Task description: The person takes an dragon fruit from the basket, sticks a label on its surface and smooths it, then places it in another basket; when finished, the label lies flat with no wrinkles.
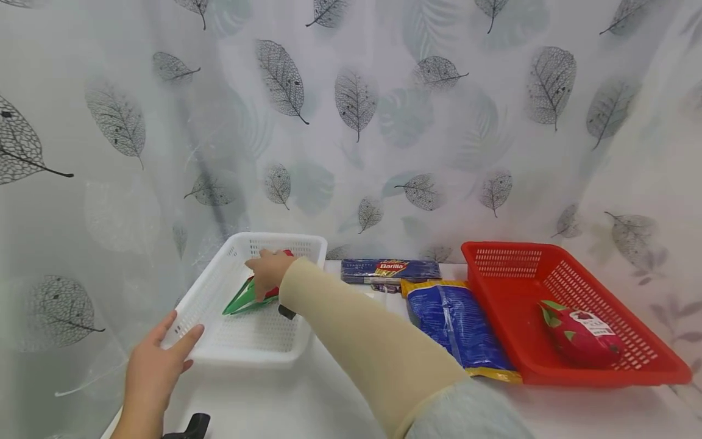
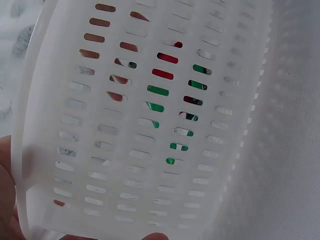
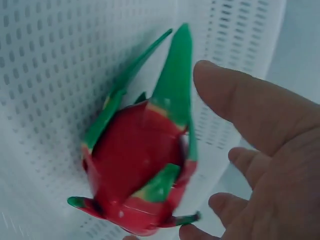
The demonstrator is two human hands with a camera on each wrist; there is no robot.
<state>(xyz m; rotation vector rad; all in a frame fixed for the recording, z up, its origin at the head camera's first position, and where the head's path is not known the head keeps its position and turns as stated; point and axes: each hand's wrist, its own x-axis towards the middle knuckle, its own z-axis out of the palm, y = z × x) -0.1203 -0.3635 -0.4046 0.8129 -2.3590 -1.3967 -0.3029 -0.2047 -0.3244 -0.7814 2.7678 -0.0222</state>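
Note:
A white plastic basket (image 1: 194, 305) stands on the left of the table. My left hand (image 1: 156, 360) holds its near left corner, thumb over the rim and a fingertip showing below it. Inside the basket lies a red dragon fruit (image 3: 135, 150) with long green leaf tips. My right hand (image 1: 269, 271) reaches in over it. The right wrist view shows that hand (image 3: 280, 160) beside the fruit, fingers spread and the thumb apart from it. Whether a fingertip touches the fruit's lower end I cannot tell. Through the basket's slots (image 2: 162, 75), the left wrist view shows bits of red and green.
Right of the white basket lie a blue Barilla spaghetti pack (image 1: 390, 269) and a blue bag (image 1: 460, 326) with yellow ends. A red basket (image 1: 507, 305) farther right holds another dragon fruit (image 1: 587, 338). A leaf-patterned curtain (image 1: 356, 152) hangs behind.

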